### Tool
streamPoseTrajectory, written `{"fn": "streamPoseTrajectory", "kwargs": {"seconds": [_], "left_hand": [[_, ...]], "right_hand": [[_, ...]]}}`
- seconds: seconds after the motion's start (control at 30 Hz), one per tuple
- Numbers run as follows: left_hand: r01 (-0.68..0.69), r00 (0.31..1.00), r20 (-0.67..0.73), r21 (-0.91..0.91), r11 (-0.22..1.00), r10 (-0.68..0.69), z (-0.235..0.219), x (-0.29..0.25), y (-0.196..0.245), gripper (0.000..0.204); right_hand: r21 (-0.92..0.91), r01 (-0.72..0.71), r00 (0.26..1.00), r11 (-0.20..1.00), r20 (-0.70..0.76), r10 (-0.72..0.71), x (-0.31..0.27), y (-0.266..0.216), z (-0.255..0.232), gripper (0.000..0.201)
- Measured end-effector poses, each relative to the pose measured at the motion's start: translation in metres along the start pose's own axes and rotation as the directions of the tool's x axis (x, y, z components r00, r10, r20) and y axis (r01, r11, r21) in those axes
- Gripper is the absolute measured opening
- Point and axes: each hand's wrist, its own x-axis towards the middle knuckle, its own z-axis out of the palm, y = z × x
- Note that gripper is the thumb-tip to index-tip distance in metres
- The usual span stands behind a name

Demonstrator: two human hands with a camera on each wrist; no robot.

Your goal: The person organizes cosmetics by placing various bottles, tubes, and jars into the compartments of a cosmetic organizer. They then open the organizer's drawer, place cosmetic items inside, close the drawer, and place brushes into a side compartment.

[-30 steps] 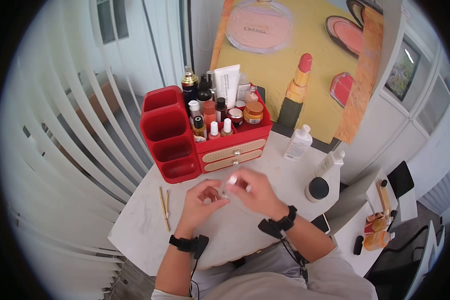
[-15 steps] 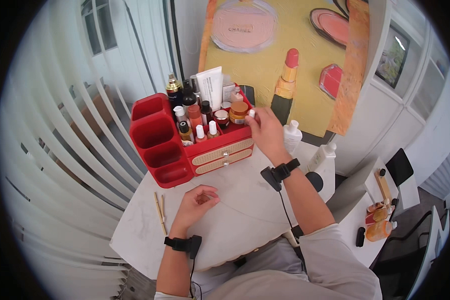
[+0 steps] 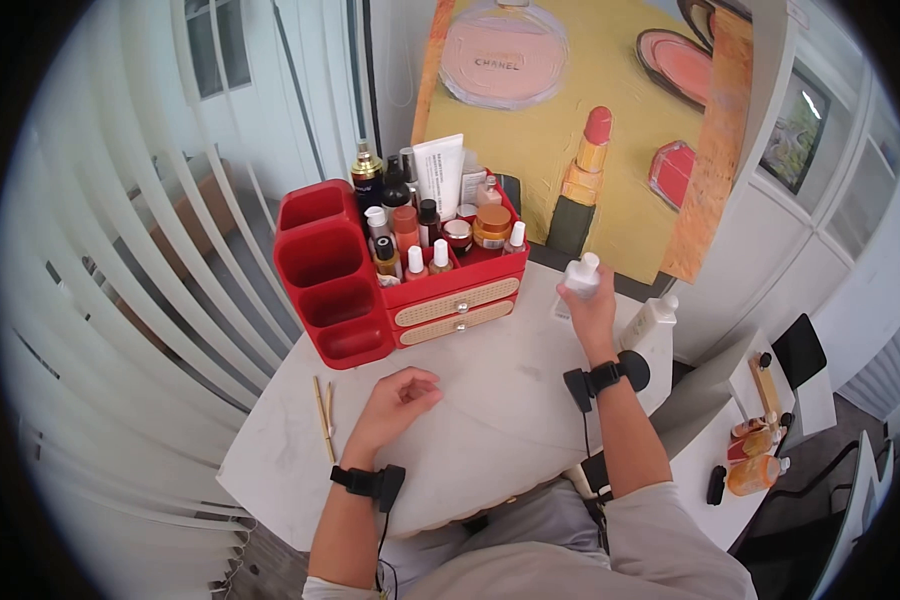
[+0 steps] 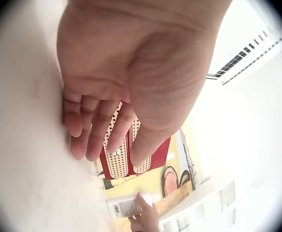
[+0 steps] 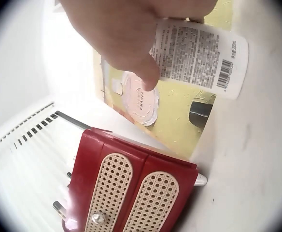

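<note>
Head view – marble tabletop (image 3: 490, 400), window blinds (image 3: 120, 250), makeup painting (image 3: 570, 110)

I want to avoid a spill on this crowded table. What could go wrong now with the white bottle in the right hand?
The right hand grips the white bottle from above, so it might slip. A tall white pump bottle and a dark round cap stand close to that forearm; pulling back could knock them. The red organizer is already packed with bottles.
</note>
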Motion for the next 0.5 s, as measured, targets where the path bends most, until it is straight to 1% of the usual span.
{"fn": "streamPoseTrajectory", "kwargs": {"seconds": [0.03,0.07,0.13,0.17,0.2,0.23,0.27,0.33,0.37,0.4,0.47,0.5], "left_hand": [[-0.004,1.0,0.012,-0.003,1.0,0.005,0.0,-0.001,-0.001,0.023],[-0.013,1.0,0.021,-0.007,1.0,0.013,0.0,0.0,0.0,0.022],[-0.009,1.0,0.012,0.008,1.0,0.009,0.001,-0.001,0.002,0.022],[-0.007,1.0,0.023,0.034,0.999,0.006,0.001,-0.001,0.003,0.022],[-0.008,1.0,0.014,0.036,0.999,0.008,0.0,0.0,0.0,0.022],[-0.018,1.0,0.016,0.018,1.0,0.018,-0.001,0.001,-0.004,0.022],[-0.026,0.999,0.019,0.0,1.0,0.026,-0.001,0.001,-0.006,0.022],[-0.007,1.0,0.025,0.012,1.0,0.007,-0.002,-0.001,-0.001,0.022],[0.004,0.999,0.037,0.02,1.0,-0.005,-0.002,-0.001,0.001,0.022],[0.008,0.999,0.036,0.022,1.0,-0.009,-0.002,-0.002,0.002,0.022],[0.007,0.999,0.034,0.015,1.0,-0.007,-0.001,-0.001,0.003,0.022],[0.005,0.999,0.035,0.016,1.0,-0.005,-0.002,-0.001,0.003,0.022]], "right_hand": [[-0.02,-0.011,0.997,1.0,0.082,0.013,-0.006,-0.003,-0.001,0.069],[-0.014,-0.002,0.996,1.0,0.094,0.003,-0.011,-0.018,0.0,0.069],[0.045,-0.04,0.953,0.998,0.302,0.025,-0.031,-0.045,0.002,0.063],[0.091,-0.109,0.923,0.99,0.38,0.067,-0.039,-0.05,0.005,0.06],[0.096,-0.105,0.921,0.99,0.385,0.061,-0.042,-0.058,0.009,0.06],[0.296,-0.172,0.914,0.939,0.403,0.04,-0.046,-0.073,0.012,0.059],[0.481,-0.24,0.908,0.843,0.418,0.02,-0.05,-0.088,0.014,0.059],[0.595,-0.085,0.937,0.799,0.322,-0.139,-0.037,-0.124,0.014,0.059],[0.623,-0.054,0.938,0.781,0.3,-0.174,-0.026,-0.135,0.014,0.06],[0.652,0.021,0.949,0.758,0.226,-0.221,-0.015,-0.148,0.018,0.06],[0.607,0.175,0.934,0.775,0.147,-0.326,0.012,-0.16,0.03,0.062],[0.607,0.177,0.934,0.775,0.145,-0.328,0.023,-0.164,0.035,0.062]]}}
